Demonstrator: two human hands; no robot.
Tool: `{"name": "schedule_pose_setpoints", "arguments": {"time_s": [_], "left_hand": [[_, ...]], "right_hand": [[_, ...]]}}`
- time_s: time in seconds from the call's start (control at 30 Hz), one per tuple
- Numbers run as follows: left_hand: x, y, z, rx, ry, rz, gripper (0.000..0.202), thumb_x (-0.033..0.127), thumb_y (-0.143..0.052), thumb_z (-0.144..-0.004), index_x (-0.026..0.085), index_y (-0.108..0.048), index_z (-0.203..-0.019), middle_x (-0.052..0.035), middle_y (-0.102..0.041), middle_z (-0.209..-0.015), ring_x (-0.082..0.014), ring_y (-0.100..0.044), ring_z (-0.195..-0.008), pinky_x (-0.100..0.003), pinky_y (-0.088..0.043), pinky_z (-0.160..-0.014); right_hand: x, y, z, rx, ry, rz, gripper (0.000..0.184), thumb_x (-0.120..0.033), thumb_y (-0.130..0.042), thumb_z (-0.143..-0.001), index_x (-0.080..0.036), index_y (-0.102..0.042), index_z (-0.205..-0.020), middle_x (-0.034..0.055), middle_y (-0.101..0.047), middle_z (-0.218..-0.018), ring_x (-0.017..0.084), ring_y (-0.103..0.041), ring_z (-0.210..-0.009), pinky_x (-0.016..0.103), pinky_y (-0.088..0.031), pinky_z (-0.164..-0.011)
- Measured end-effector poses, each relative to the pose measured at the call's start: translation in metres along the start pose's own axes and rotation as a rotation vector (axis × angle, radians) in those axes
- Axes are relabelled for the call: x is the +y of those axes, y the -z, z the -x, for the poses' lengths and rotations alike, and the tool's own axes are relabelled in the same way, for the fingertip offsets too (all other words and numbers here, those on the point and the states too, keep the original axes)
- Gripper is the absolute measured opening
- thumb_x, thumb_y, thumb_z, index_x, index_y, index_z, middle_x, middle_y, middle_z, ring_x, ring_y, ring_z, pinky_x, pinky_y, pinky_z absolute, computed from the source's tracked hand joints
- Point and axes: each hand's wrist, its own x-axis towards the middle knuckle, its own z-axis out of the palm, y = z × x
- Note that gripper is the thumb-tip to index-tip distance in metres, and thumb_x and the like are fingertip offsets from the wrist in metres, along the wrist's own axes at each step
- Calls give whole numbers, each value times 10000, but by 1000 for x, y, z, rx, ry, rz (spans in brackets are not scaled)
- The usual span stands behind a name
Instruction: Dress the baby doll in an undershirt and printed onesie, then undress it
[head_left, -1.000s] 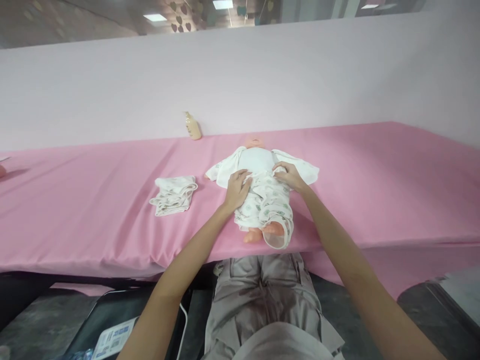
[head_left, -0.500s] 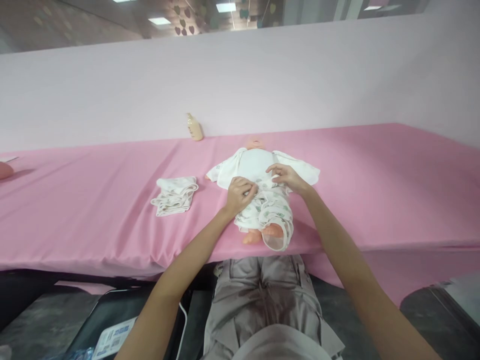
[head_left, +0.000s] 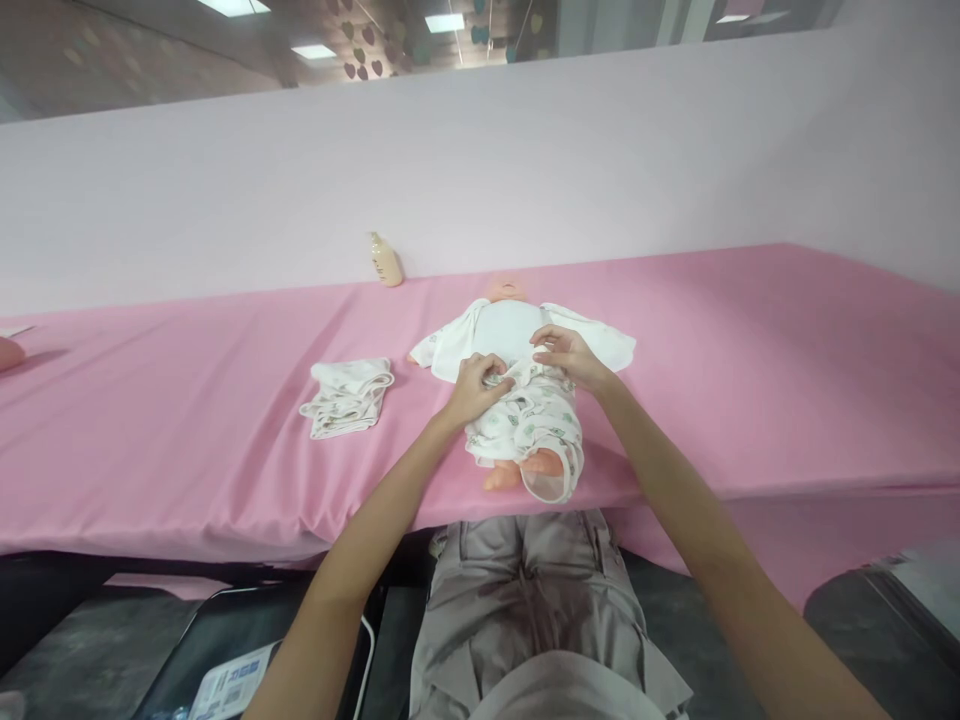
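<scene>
A baby doll (head_left: 510, 325) in an open white jacket (head_left: 455, 345) lies on its back, feet toward me. Patterned white baby pants (head_left: 517, 420) cover its legs, bunched, with the feet showing at the hems. At the waistband's left side, the fingers and thumb of my left hand (head_left: 478, 388) are curled on the cloth. My right hand (head_left: 570, 357) pinches the waistband on the other side. The exact grip under the fingertips is partly hidden. Left of the doll rests a folded patterned white cloth (head_left: 349, 398).
A pink sheet (head_left: 187, 420) covers the table. By the back wall stands a cream pump bottle (head_left: 386, 262). Something skin-coloured (head_left: 9, 353) shows at the far left edge. Below the table, a black chair (head_left: 217, 625) holds a printed white packet (head_left: 232, 685).
My left thumb and fingers have parted slightly at the waistband, and the cloth there is drawn up a little. My right hand has stayed nearly in place. The view has shifted slightly.
</scene>
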Motion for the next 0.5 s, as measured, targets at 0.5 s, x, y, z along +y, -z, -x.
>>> {"name": "schedule_pose_setpoints", "arguments": {"time_s": [0.5], "left_hand": [[-59,15,-9,6,405,468,342,411,-635,-705,183,-406,-594,49,-363,-585,-88,-326,-542,-243,-245,-520]], "right_hand": [[11,54,5,-68,-446,354,319,-443,-760,-598,-150,-653,-667,6,-565,-629,88,-405,-551,234,-285,-496]]}}
